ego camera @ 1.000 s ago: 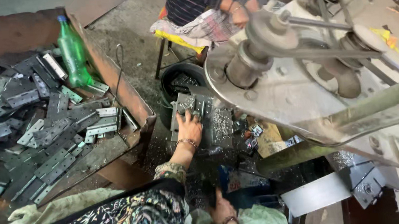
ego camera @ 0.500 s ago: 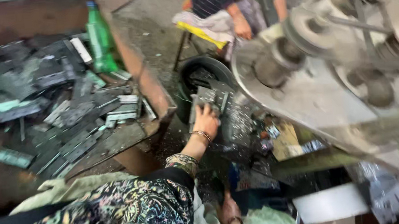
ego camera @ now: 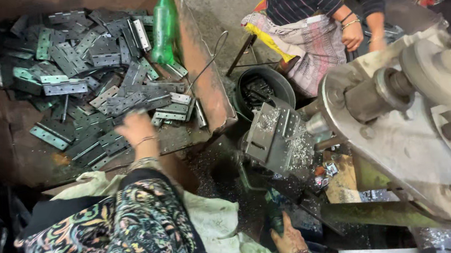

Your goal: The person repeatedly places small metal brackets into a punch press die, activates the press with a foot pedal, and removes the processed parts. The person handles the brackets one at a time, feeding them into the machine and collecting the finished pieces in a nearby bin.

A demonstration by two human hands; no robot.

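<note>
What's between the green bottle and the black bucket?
In the head view, the tray's rusty side wall and a bent wire lie between the green bottle and the black bucket.

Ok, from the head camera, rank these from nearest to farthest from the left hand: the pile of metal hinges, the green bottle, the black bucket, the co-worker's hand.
From the left hand:
1. Pile of metal hinges, right under and around the hand, in the rusty tray.
2. Green bottle, beyond the hand, at the tray's far right edge.
3. Black bucket, on the floor right of the tray.
4. Co-worker's hand, far upper right.
</note>
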